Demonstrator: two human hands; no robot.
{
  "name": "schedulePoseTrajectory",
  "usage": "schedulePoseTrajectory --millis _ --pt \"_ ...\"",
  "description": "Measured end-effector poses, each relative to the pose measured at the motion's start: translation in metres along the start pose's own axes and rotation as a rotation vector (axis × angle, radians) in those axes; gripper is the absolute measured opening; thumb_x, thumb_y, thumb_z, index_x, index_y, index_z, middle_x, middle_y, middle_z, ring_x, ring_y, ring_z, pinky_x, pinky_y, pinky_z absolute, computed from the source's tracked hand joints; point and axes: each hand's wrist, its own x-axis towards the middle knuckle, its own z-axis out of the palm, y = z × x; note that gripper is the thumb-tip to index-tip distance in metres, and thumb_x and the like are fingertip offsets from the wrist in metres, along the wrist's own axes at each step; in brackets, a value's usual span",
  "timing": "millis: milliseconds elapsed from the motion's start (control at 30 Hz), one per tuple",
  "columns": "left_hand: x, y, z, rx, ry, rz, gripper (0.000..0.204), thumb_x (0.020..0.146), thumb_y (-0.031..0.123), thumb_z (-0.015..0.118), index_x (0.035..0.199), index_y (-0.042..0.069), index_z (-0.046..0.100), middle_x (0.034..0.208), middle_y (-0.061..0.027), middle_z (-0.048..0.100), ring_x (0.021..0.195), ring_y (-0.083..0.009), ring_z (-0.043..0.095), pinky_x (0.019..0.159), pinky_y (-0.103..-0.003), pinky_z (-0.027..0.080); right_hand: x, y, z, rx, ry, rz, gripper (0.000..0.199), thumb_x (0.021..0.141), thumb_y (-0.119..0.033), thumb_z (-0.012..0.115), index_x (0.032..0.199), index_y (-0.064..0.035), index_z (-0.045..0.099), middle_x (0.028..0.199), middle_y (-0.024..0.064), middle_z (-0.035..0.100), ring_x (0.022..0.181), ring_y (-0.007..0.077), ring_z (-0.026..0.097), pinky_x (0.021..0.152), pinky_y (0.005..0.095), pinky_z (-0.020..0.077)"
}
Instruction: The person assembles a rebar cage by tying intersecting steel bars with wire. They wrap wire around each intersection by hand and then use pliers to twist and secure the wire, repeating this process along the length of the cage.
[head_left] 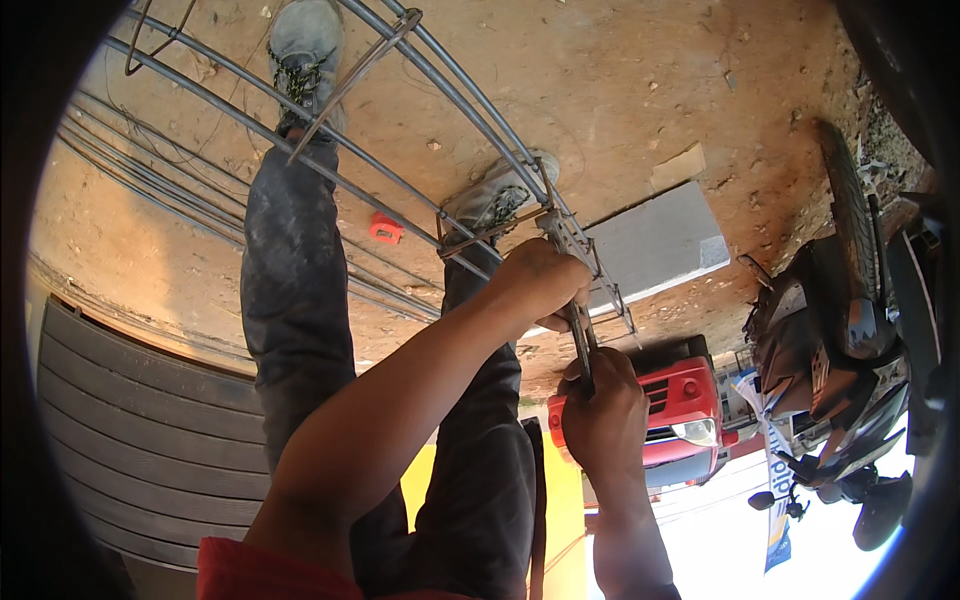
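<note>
A long cage of steel reinforcing bars, with bent stirrups across it, runs from the upper left to the middle. At its near end is a pair of long-handled pincers, with its head against the bars and a stirrup. My left hand is closed around the upper part of the pincers, close to the bars. Lower down, my right hand grips the handle ends. My left forearm crosses over my leg. The fingers partly hide the handles, and I cannot tell whether the jaws hold tie wire.
My shoes stand on the dirt beside and under the cage. Loose rods and a small red case lie on the ground. A grey slab lies right of the cage. Beyond are a motorcycle, a red vehicle and a slatted panel.
</note>
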Motion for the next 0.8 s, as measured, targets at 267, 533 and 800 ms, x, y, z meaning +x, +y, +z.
schedulePoseTrajectory --millis 267,533,800 --pt "0.020 -0.016 0.002 0.329 0.022 0.152 0.022 0.076 0.025 0.061 0.082 0.006 0.072 0.079 -0.0132 0.070 0.075 -0.0234 0.070 0.068 -0.034 0.055 0.030 0.032 0.011 0.023 0.105 0.029 0.031 0.072 0.007 0.050 0.101 -0.0020 0.058 0.083 0.0202 0.066 0.076 0.0434 0.065 0.067 0.0505 0.0510" --pt "0.032 -0.039 0.003 0.415 0.060 0.619 0.015 0.079 0.019 0.062 0.081 0.004 0.063 0.075 -0.0062 0.060 0.065 -0.0195 0.057 0.062 -0.033 0.049 0.056 0.073 0.044 0.085 0.247 -0.187 0.017 0.069 0.006 0.051 0.081 -0.0044 0.056 0.073 0.0188 0.061 0.067 0.0428 0.060 0.058 0.0483 0.0475" --pt "0.022 -0.039 0.023 0.274 0.334 0.468 0.020 0.080 0.022 0.065 0.086 0.003 0.063 0.081 -0.0137 0.065 0.077 -0.0263 0.064 0.071 -0.036 0.051 0.070 0.091 0.033 0.401 -0.220 -0.027 0.013 0.072 0.001 0.055 0.084 -0.0032 0.059 0.067 0.0140 0.058 0.062 0.0346 0.059 0.056 0.0436 0.0463"
